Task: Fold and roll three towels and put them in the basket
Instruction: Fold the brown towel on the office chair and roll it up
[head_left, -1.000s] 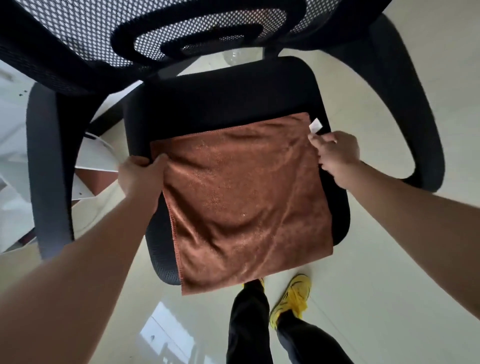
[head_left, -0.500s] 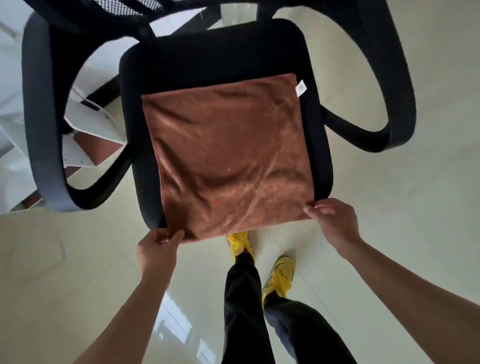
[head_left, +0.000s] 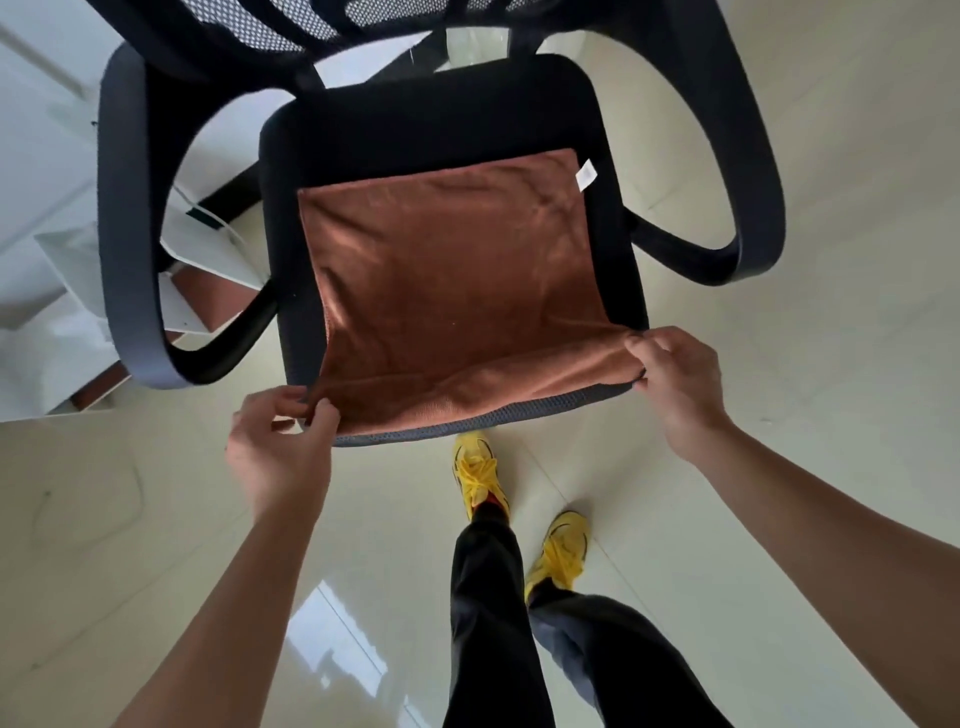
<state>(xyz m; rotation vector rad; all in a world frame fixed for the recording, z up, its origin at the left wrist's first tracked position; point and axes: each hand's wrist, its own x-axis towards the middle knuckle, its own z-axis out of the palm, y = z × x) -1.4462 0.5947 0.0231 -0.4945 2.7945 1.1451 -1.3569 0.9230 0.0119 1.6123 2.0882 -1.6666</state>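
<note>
A brown towel (head_left: 457, 270) lies spread on the black seat of an office chair (head_left: 441, 119), with a white label at its far right corner. My left hand (head_left: 283, 447) pinches the towel's near left corner at the seat's front edge. My right hand (head_left: 675, 379) pinches the near right corner, and the near edge is lifted and curled upward between the two hands. No basket or other towel is clearly in view.
The chair's curved armrests (head_left: 130, 234) flank the seat, and its mesh backrest (head_left: 291, 21) is at the top. White furniture with brown panels (head_left: 62, 270) stands to the left. My legs and yellow shoes (head_left: 478, 473) are on the glossy tiled floor below.
Both hands left the towel's far corners and came to its near corners. They have now gripped those corners and raised the near edge off the seat.
</note>
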